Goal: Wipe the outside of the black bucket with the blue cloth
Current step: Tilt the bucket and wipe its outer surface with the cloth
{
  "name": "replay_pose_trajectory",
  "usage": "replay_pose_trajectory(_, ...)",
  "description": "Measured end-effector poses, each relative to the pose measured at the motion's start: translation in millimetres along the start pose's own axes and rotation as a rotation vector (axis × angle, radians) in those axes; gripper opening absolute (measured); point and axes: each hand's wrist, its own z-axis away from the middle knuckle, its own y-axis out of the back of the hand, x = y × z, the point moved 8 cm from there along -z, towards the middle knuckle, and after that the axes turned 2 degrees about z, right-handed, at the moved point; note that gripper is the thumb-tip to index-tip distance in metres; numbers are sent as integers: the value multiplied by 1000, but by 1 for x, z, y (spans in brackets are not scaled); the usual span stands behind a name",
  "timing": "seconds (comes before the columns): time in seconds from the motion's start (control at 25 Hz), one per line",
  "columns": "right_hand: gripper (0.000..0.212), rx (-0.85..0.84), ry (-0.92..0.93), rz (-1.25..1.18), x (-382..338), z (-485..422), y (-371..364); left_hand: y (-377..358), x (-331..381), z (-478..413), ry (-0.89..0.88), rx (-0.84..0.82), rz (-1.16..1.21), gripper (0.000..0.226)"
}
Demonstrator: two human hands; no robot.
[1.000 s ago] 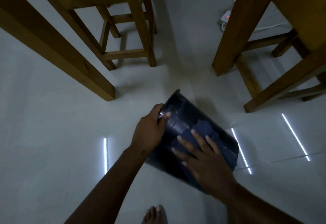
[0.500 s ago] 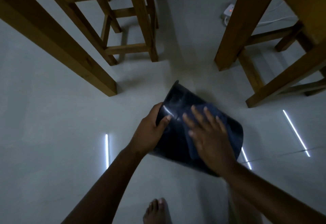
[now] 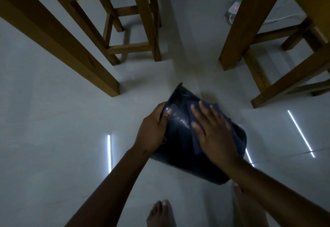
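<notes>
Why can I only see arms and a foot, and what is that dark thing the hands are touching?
The camera sits on the person's head and looks down, so you see only their arms and a bare foot. There is no machine here, just two hands. The dark thing is a black bucket, tipped over on its side above the pale floor. The left hand holds its rim in a firm grip. The right hand lies flat, pressing a blue cloth against the bucket's outside to wipe it. Wooden furniture legs stand around, and a white power strip lies farther back.
</notes>
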Motion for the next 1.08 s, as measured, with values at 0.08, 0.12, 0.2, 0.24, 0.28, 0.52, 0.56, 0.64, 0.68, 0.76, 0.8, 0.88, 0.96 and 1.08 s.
replay_pose_trajectory(0.08,60,-24,-155,-128,21,-13,2,1,3,0,-12,25,-37,32)
replay_pose_trajectory(0.12,59,-23,-134,-90,17,-4,0,1,5,-2,-20,42,-70,32)
replay_pose_trajectory(0.2,57,-39,63,83,-17,38,-12,5,8,-7,-49,63,-106,32)
replay_pose_trajectory(0.24,58,-44,188,133,-36,62,-17,5,9,-8,-75,60,-92,31)
replay_pose_trajectory(0.28,60,-48,279,165,-46,77,-22,6,6,-6,-96,51,-61,29)
replay_pose_trajectory(0.52,59,9,-19,-7,8,-5,6,2,-14,5,-25,69,8,14)
replay_pose_trajectory(0.56,59,27,-57,-21,10,-4,7,3,-10,1,-32,100,-6,14)
replay_pose_trajectory(0.64,62,34,52,99,-8,20,-4,4,-3,-3,-49,135,-41,17)
replay_pose_trajectory(0.68,64,13,171,177,-23,40,-16,4,-3,-4,-58,139,-53,19)
replay_pose_trajectory(0.76,72,-23,394,299,-37,67,-34,4,-4,-6,-73,138,-48,23)
replay_pose_trajectory(0.8,80,-30,458,327,-35,70,-38,4,-4,-5,-84,139,-29,23)
replay_pose_trajectory(0.88,92,2,450,283,-23,55,-28,3,-1,-3,-108,157,44,20)
replay_pose_trajectory(0.96,92,63,319,85,-12,35,-7,4,2,2,-93,204,102,20)
replay_pose_trajectory(1.08,65,136,102,-389,2,15,20,9,15,9,-72,281,81,25)
